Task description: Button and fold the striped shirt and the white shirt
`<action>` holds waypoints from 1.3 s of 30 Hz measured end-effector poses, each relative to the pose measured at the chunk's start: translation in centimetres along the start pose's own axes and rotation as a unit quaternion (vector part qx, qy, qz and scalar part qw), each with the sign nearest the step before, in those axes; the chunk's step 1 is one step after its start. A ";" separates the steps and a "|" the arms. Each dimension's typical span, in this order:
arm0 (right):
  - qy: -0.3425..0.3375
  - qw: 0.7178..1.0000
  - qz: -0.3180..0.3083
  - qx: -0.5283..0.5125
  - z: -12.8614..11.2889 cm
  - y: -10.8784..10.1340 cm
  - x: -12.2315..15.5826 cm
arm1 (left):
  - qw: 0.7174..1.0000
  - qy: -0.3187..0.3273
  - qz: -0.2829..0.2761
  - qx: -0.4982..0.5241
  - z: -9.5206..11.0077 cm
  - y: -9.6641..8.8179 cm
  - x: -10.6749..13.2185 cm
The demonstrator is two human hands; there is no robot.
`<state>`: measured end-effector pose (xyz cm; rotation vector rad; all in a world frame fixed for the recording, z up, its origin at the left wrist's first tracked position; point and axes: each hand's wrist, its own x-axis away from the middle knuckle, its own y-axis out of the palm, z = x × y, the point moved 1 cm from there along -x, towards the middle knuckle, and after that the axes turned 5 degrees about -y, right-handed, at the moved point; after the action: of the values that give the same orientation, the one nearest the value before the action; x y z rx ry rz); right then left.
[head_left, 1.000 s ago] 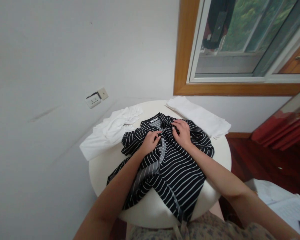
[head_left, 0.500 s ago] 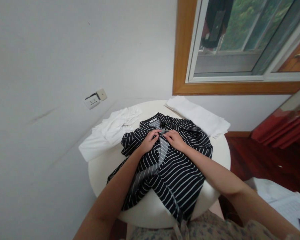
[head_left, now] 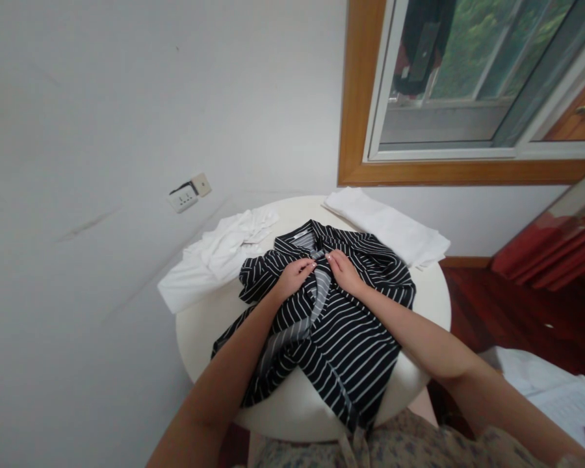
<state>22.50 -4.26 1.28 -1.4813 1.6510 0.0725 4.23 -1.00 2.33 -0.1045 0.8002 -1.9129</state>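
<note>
A black shirt with white stripes (head_left: 355, 331) lies front up on the round white table (head_left: 199, 338), its collar toward the wall and its front partly parted over a grey-looking inside. My left hand (head_left: 295, 276) pinches the shirt's front edge just below the collar. Close beside it, my right hand (head_left: 344, 270) grips the opposite front edge between thumb and fingers. The fingertips of both hands are a short way apart. Any button between them is too small to make out.
A crumpled white garment (head_left: 219, 250) lies at the table's left, against the wall. Folded white cloth (head_left: 387, 224) rests at the back right under the window (head_left: 448, 78). A wall socket (head_left: 182, 198) is at left; white papers (head_left: 556, 383) lie low on the right.
My right hand has risen slightly and its fingers have closed more on the shirt edge. My left hand has dropped slightly, and the gap between the fingertips is a little wider.
</note>
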 end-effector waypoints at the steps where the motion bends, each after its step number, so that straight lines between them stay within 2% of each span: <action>1: 0.000 1.000 0.000 -0.001 0.1 0.0 0.0 | 1.000 0.003 0.010 -0.003 0.0 0.0 0.0; 9: -0.021 0.999 -0.025 -0.006 0.6 0.4 0.0 | 0.998 -0.005 0.065 -0.022 0.5 0.2 0.2; 20: -0.046 0.998 -0.045 0.029 1.0 0.7 0.2 | 0.995 0.000 0.094 -0.044 0.6 0.9 0.4; 24: -0.043 0.997 -0.059 0.024 1.1 0.8 0.2 | 0.991 0.005 0.093 -0.093 1.1 1.0 0.6; 28: -0.040 0.996 -0.079 0.019 1.2 0.8 0.2 | 0.976 0.012 0.099 -0.193 1.6 1.1 0.9; 35: -0.009 0.999 -0.041 -0.034 0.7 0.6 0.2 | 0.948 0.018 0.093 -0.304 2.0 0.8 1.4; 39: -0.019 1.000 -0.013 0.021 -0.5 -0.8 -0.3 | 0.946 0.019 0.116 -0.302 2.3 -0.7 1.2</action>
<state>22.83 -4.50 2.15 -1.4607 1.5934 0.0524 4.06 -2.90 4.19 -0.3323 1.3434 -1.4021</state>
